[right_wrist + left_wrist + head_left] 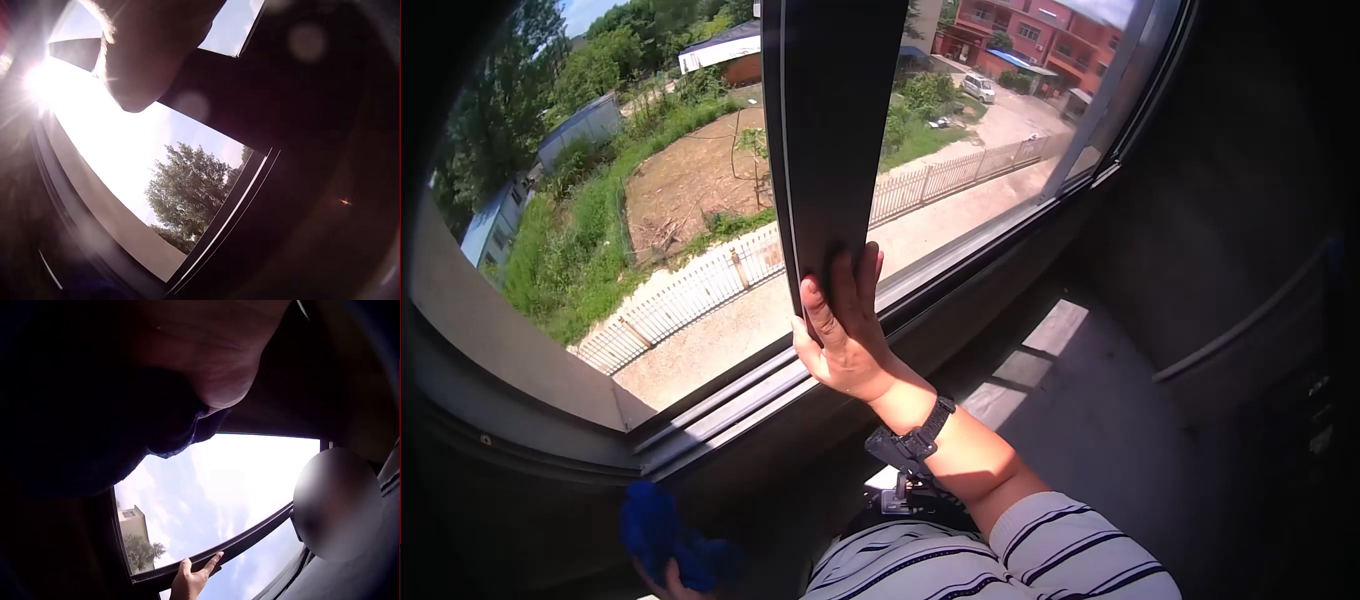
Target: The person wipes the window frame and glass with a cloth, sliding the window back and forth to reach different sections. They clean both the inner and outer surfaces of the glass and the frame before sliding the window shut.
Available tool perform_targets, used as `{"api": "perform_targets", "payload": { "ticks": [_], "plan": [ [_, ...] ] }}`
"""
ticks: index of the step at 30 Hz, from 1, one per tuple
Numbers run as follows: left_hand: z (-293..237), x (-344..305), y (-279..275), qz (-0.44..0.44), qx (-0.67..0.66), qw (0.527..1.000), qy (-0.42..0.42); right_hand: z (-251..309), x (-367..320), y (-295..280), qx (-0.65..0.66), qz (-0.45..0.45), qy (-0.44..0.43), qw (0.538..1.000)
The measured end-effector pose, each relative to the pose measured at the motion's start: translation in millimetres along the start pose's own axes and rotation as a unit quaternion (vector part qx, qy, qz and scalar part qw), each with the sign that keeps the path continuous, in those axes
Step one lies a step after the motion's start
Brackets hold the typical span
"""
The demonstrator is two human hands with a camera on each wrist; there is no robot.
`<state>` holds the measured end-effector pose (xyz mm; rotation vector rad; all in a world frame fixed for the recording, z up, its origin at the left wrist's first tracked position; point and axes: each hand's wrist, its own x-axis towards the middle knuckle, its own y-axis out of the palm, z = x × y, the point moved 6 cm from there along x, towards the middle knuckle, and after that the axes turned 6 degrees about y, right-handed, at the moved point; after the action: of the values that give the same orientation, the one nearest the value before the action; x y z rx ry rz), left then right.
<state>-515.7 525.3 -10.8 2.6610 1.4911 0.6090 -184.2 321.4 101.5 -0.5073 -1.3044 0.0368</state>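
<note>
My right hand (847, 345) lies against the dark upright frame (835, 120) of a sliding window sash in the head view. Its fingers are extended along the face of the frame, with the thumb by the left edge. From below, the left wrist view also catches this hand (190, 581) on the frame. Low at the left of the head view, my left hand (677, 583) grips a bunched blue cloth (655, 525), mostly in shadow. That cloth (169, 440) hangs dark beneath the hand in the left wrist view.
Sill tracks (730, 405) run along the bottom of the window. Left of the sash the window stands open to the outdoors, where a white fence (690, 290) shows below. A wall in deep shadow (1240, 170) rises to the right, beside a sunlit patch of floor (1030, 360).
</note>
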Motion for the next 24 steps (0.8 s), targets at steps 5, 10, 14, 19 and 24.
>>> {"api": "perform_targets", "payload": {
  "ticks": [5,10,14,19,24],
  "plan": [
    [-10,44,63,0.017,0.076,0.995,0.06,-21,3,-11,-0.004,-0.029,0.031,0.999],
    [-16,51,117,0.045,0.09,0.991,0.085,-24,7,-24,0.071,-0.02,0.045,0.996],
    [-23,53,154,0.083,0.086,0.988,0.102,-14,6,-11,0.099,0.035,0.042,0.994],
    [-34,48,183,0.102,0.08,0.985,0.118,17,7,-2,0.204,0.088,0.035,0.974],
    [-43,44,184,0.099,0.084,0.983,0.129,54,6,16,0.261,0.143,-0.024,0.954]
  ]
}}
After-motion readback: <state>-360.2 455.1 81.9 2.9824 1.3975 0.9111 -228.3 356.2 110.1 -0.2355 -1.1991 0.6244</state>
